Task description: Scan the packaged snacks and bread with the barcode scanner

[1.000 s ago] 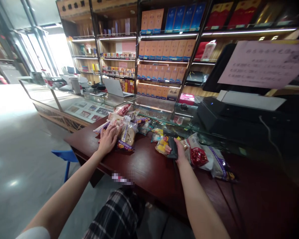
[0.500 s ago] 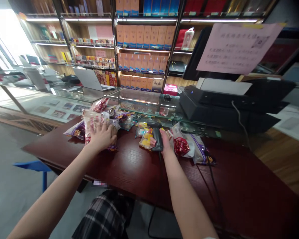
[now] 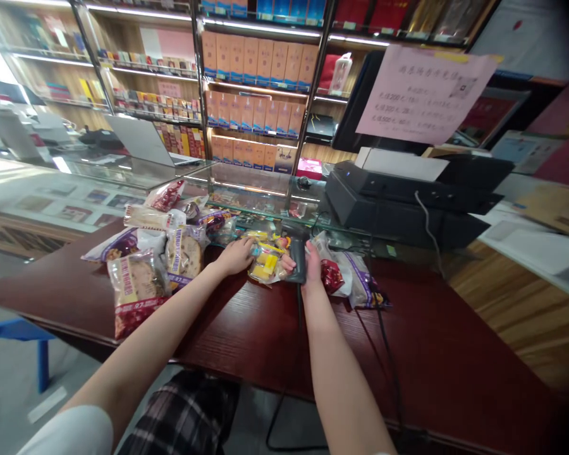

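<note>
My right hand [image 3: 313, 262] is wrapped round a black corded barcode scanner [image 3: 296, 253], its fingertips showing at the left side. Directly left of it lies a clear packet with yellow pieces [image 3: 264, 265]; small yellow and blue wrappers sit just behind. My left hand [image 3: 237, 256] is stretched out with its fingers at the left edge of these small packets; whether it grips one cannot be made out. Left of that hand, a bag of sliced bread [image 3: 184, 253] and a red-bottomed bread bag [image 3: 135, 291] lie on the dark red table [image 3: 246, 347].
More bagged snacks [image 3: 123, 243] are heaped at the left. Right of the scanner rest a red snack bag [image 3: 332, 276] and a purple-white bag [image 3: 360, 281]. Behind are a glass counter [image 3: 256, 180], a laptop [image 3: 140, 139] and a black printer [image 3: 398, 196]. A cable [image 3: 384, 347] crosses the table.
My left hand has left the bread bag and moved right to the small packets. The bread bag now lies nearer the table's front left. My right hand still holds the scanner. The view has shifted.
</note>
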Action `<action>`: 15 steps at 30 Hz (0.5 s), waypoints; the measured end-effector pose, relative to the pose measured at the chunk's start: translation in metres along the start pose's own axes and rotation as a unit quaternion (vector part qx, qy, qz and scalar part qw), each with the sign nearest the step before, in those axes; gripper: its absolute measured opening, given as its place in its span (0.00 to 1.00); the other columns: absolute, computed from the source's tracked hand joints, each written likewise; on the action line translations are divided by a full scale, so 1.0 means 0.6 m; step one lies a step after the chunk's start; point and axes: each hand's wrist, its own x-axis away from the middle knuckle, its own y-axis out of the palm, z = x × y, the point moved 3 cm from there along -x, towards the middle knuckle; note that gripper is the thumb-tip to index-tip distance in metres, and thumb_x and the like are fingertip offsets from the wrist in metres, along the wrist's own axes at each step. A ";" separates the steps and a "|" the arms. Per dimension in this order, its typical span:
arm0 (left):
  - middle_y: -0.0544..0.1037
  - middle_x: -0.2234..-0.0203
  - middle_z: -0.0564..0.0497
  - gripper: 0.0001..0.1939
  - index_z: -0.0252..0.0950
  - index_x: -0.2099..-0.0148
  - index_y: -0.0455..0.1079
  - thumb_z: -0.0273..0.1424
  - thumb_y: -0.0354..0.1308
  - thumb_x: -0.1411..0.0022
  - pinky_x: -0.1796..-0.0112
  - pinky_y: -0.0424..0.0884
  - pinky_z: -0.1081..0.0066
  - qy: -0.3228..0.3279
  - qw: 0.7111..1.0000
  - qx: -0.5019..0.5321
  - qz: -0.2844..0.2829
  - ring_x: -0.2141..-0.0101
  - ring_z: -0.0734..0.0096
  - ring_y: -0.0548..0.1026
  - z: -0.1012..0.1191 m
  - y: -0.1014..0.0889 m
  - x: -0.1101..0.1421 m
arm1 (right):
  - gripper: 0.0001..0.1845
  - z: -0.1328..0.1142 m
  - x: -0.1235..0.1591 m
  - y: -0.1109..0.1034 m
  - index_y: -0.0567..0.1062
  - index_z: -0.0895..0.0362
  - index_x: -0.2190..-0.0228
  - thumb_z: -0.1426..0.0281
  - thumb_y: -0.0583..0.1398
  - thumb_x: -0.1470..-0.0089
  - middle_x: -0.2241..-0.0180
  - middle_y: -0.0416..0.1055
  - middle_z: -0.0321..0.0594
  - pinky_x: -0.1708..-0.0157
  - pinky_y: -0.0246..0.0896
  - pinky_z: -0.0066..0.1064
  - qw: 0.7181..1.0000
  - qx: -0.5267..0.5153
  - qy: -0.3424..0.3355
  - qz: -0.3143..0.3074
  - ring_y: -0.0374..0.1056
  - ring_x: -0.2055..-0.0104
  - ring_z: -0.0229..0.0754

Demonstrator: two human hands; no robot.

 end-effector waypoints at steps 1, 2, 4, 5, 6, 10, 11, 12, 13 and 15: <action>0.64 0.38 0.38 0.31 0.35 0.35 0.57 0.33 0.55 0.39 0.42 0.63 0.55 0.002 1.000 0.022 0.003 0.40 0.52 0.65 -0.010 0.018 -0.004 | 0.28 0.000 0.000 -0.002 0.69 0.56 0.56 0.48 0.54 0.47 0.83 0.58 0.32 0.80 0.54 0.31 1.000 0.007 -0.009 0.005 0.56 0.79 0.40; 0.62 0.37 0.38 0.31 0.36 0.35 0.58 0.35 0.55 0.39 0.42 0.62 0.55 0.004 0.999 0.041 0.017 0.38 0.52 0.63 -0.020 0.032 -0.006 | 0.27 0.001 -0.001 -0.003 0.69 0.57 0.55 0.48 0.54 0.47 0.83 0.58 0.31 0.79 0.54 0.31 1.000 0.014 -0.017 0.009 0.57 0.79 0.40; 0.62 0.37 0.37 0.30 0.35 0.36 0.59 0.36 0.55 0.38 0.41 0.61 0.54 0.024 0.996 0.072 0.042 0.38 0.53 0.62 -0.035 0.048 -0.004 | 0.27 0.004 -0.003 -0.009 0.69 0.57 0.55 0.49 0.54 0.46 0.83 0.56 0.31 0.79 0.54 0.31 0.999 0.022 -0.019 0.013 0.58 0.78 0.41; 0.63 0.39 0.37 0.28 0.34 0.37 0.61 0.36 0.55 0.38 0.41 0.61 0.54 0.032 0.995 0.082 0.054 0.39 0.53 0.63 -0.039 0.051 -0.002 | 0.27 0.006 -0.004 -0.012 0.69 0.56 0.55 0.49 0.54 0.45 0.83 0.56 0.30 0.79 0.55 0.31 1.000 0.022 -0.014 0.012 0.58 0.78 0.41; 0.66 0.41 0.37 0.26 0.34 0.39 0.63 0.36 0.55 0.38 0.42 0.61 0.54 0.037 0.993 0.089 0.066 0.41 0.53 0.64 -0.041 0.050 -0.001 | 0.27 0.008 -0.006 -0.015 0.69 0.56 0.54 0.49 0.53 0.45 0.83 0.56 0.30 0.79 0.55 0.31 1.000 0.020 -0.008 0.009 0.58 0.79 0.41; 0.72 0.54 0.40 0.15 0.34 0.51 0.71 0.36 0.53 0.37 0.45 0.64 0.52 0.000 0.985 0.119 0.121 0.49 0.53 0.69 -0.038 0.030 0.001 | 0.29 0.015 -0.011 -0.026 0.70 0.57 0.53 0.47 0.54 0.46 0.83 0.56 0.30 0.79 0.56 0.30 1.000 0.005 0.018 -0.003 0.58 0.79 0.40; 0.72 0.57 0.40 0.13 0.34 0.56 0.71 0.35 0.52 0.37 0.46 0.64 0.53 -0.021 0.980 0.143 0.137 0.51 0.54 0.70 -0.038 0.024 0.001 | 0.30 0.016 -0.011 -0.028 0.70 0.57 0.53 0.47 0.54 0.47 0.83 0.57 0.30 0.79 0.56 0.30 1.000 0.003 0.024 -0.006 0.58 0.79 0.40; 0.73 0.60 0.41 0.11 0.35 0.60 0.71 0.35 0.52 0.37 0.47 0.65 0.54 -0.045 0.971 0.176 0.155 0.54 0.55 0.71 -0.039 0.019 0.000 | 0.30 0.017 -0.012 -0.030 0.70 0.57 0.53 0.47 0.54 0.47 0.83 0.57 0.30 0.79 0.56 0.30 1.000 0.002 0.029 -0.008 0.58 0.79 0.40; 0.73 0.64 0.42 0.10 0.35 0.65 0.70 0.35 0.52 0.37 0.48 0.65 0.55 -0.071 0.959 0.212 0.172 0.57 0.56 0.72 -0.041 0.014 0.000 | 0.31 0.018 -0.012 -0.031 0.70 0.57 0.53 0.46 0.54 0.47 0.83 0.57 0.30 0.79 0.56 0.30 0.999 0.002 0.034 -0.009 0.58 0.79 0.40; 0.72 0.69 0.45 0.11 0.37 0.72 0.66 0.36 0.52 0.39 0.50 0.66 0.57 -0.115 0.933 0.272 0.207 0.61 0.59 0.72 -0.049 0.007 0.002 | 0.31 0.019 -0.013 -0.033 0.70 0.58 0.53 0.46 0.54 0.47 0.83 0.57 0.30 0.79 0.57 0.30 0.999 0.004 0.041 -0.012 0.59 0.80 0.40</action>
